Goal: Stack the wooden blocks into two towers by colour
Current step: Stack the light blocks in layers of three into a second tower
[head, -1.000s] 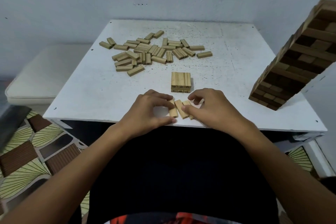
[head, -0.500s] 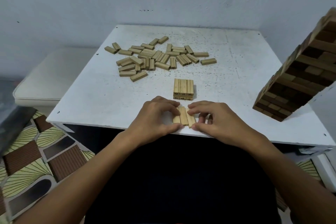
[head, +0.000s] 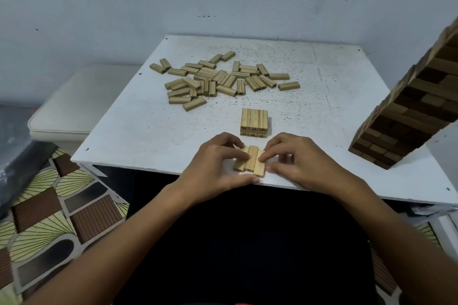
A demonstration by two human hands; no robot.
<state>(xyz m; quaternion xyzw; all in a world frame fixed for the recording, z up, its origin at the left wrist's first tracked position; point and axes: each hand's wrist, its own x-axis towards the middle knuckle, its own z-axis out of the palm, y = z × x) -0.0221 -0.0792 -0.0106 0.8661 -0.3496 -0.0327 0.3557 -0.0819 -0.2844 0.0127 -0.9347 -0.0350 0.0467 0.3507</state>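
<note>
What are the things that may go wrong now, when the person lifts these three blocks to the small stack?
1. The three light blocks lie at the near table edge; a slip may drop one to the floor.
2. The left hand and right hand squeeze them only from the sides, so the middle block may fall out when lifted.
3. The dark tower stands beside the right arm; an elbow may bump it.

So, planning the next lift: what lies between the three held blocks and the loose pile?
In the head view, the short light stack stands between the three blocks and the pile; otherwise bare table.
</note>
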